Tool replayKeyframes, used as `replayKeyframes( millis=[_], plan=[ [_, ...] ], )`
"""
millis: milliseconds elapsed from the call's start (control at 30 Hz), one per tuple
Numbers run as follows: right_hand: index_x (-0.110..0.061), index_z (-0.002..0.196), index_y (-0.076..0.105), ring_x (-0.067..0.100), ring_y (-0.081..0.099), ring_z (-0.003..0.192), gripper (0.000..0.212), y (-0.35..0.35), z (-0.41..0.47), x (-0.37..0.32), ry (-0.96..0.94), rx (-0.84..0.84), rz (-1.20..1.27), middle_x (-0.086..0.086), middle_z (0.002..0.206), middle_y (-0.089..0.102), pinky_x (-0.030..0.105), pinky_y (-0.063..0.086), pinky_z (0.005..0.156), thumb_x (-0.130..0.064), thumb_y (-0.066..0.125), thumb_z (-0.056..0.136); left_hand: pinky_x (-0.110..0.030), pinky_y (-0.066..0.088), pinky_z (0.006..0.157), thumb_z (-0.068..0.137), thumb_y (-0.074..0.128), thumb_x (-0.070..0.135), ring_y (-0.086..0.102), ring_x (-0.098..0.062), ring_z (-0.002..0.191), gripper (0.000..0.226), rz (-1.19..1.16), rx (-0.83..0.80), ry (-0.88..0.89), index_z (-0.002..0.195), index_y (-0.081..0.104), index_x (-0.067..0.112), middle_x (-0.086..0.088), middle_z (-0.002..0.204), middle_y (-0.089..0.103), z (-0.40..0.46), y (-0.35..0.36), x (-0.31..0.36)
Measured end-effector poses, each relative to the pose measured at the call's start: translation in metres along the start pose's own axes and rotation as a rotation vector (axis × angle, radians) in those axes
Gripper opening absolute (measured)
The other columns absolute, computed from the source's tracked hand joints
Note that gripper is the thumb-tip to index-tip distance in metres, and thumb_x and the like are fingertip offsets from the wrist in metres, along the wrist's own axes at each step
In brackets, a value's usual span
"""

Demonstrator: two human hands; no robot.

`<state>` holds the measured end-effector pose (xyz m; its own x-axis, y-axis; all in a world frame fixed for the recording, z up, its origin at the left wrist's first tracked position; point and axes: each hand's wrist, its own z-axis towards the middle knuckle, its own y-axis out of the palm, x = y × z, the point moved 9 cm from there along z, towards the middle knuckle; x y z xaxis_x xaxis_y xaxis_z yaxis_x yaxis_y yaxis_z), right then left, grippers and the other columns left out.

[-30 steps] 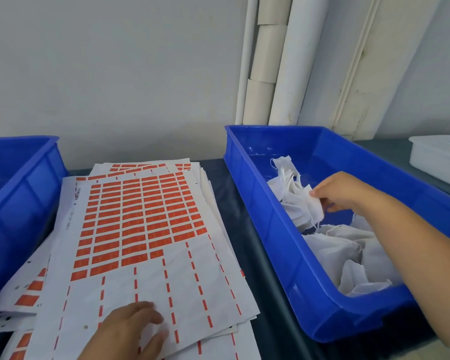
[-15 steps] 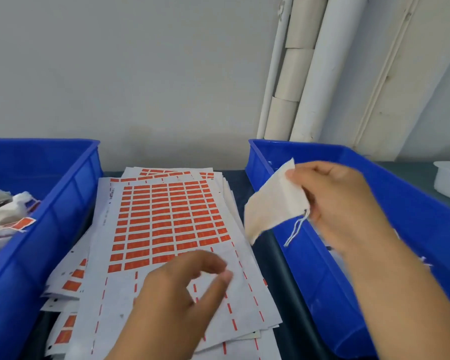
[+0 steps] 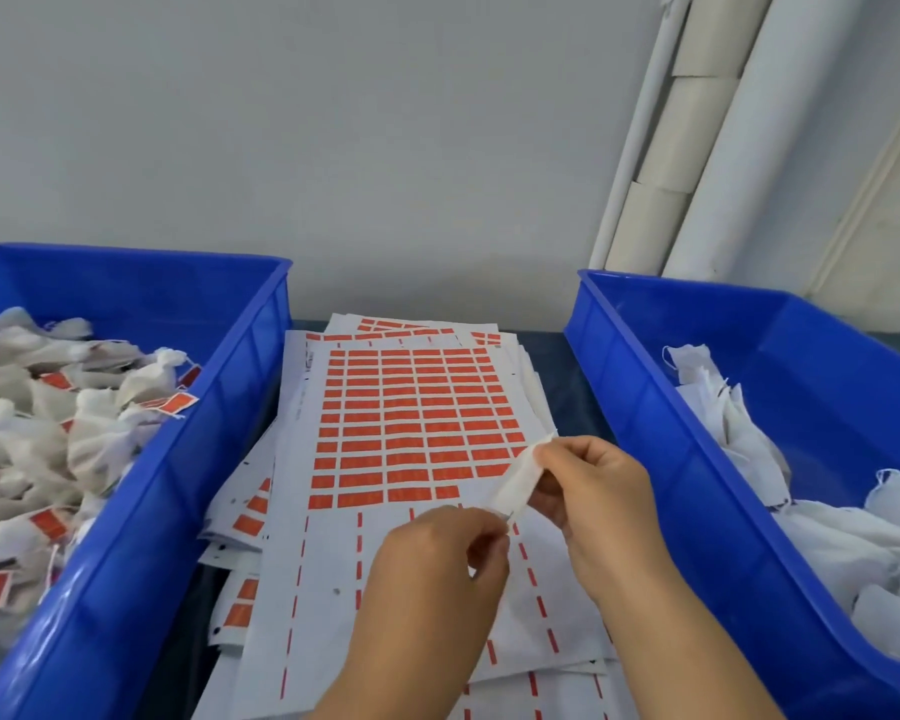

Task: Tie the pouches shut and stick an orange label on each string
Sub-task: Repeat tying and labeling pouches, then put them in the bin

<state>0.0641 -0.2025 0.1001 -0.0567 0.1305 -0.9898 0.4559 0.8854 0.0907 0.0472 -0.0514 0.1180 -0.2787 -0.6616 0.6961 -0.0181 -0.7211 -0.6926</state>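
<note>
Lower centre of frame: we see the right hand [image 3: 588, 491] pinching a white pouch [image 3: 520, 478] above the label sheets [image 3: 411, 423]; the left hand [image 3: 437, 569] seems to pinch its lower end, blurred.

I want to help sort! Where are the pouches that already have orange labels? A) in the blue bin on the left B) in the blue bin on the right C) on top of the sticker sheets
A: the tied pouches with orange labels lie in the left blue bin; the right blue bin holds plain ones.
</note>
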Motion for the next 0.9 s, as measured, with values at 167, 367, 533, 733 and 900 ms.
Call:
replayKeyframes(
  millis=[167,367,533,733,900],
  plan=[
    [-0.036,0.094,0.055,0.007,0.067,0.083,0.026,0.006,0.008,0.012,-0.101,-0.054,-0.361,-0.019,0.101,0.063,0.017,0.054,0.065,-0.018,0.071,0.085,-0.001,0.034,0.064,0.093,0.052,0.033,0.05,0.001,0.074,0.012,0.062,0.078,-0.024,0.089,0.047,0.043,0.024,0.086,0.049,0.013,-0.012,-0.018],
    [-0.053,0.084,0.059,-0.015,0.038,0.111,0.008,0.043,-0.011,0.015,-0.307,-0.401,-0.672,-0.04,0.115,0.041,0.012,0.029,0.096,-0.047,0.065,0.082,0.001,0.029,0.062,0.094,0.048,0.032,0.044,0.005,0.07,0.013,0.128,0.101,0.023,0.09,0.042,0.043,0.024,0.088,0.046,0.024,-0.017,-0.015],
    [-0.043,0.077,0.062,-0.006,0.045,0.115,0.018,0.045,-0.01,0.005,-0.355,-0.397,-0.594,-0.035,0.113,0.049,0.022,0.034,0.103,-0.058,0.057,0.068,0.002,0.028,0.064,0.092,0.052,0.029,0.045,0.0,0.08,0.013,0.196,0.108,0.099,0.097,0.05,0.041,0.025,0.094,0.046,0.025,-0.023,-0.007],
    [-0.032,0.073,0.063,-0.014,0.047,0.107,0.013,0.038,-0.001,0.001,-0.436,-0.344,-0.584,-0.032,0.107,0.054,0.007,0.034,0.09,-0.027,0.074,0.079,-0.006,0.028,0.084,0.094,0.047,0.031,0.034,0.002,0.093,0.024,0.299,0.116,0.161,0.117,0.05,0.038,0.023,0.115,0.048,0.021,-0.027,-0.001],
    [-0.032,0.068,0.061,-0.022,0.046,0.101,0.02,0.035,0.003,-0.003,-0.497,-0.303,-0.6,-0.037,0.097,0.056,-0.003,0.032,0.077,-0.02,0.073,0.078,-0.01,0.032,0.085,0.091,0.051,0.027,0.038,0.001,0.092,0.023,0.291,0.22,0.157,0.111,0.059,0.032,0.019,0.11,0.055,0.019,-0.045,0.003]
  ],
)
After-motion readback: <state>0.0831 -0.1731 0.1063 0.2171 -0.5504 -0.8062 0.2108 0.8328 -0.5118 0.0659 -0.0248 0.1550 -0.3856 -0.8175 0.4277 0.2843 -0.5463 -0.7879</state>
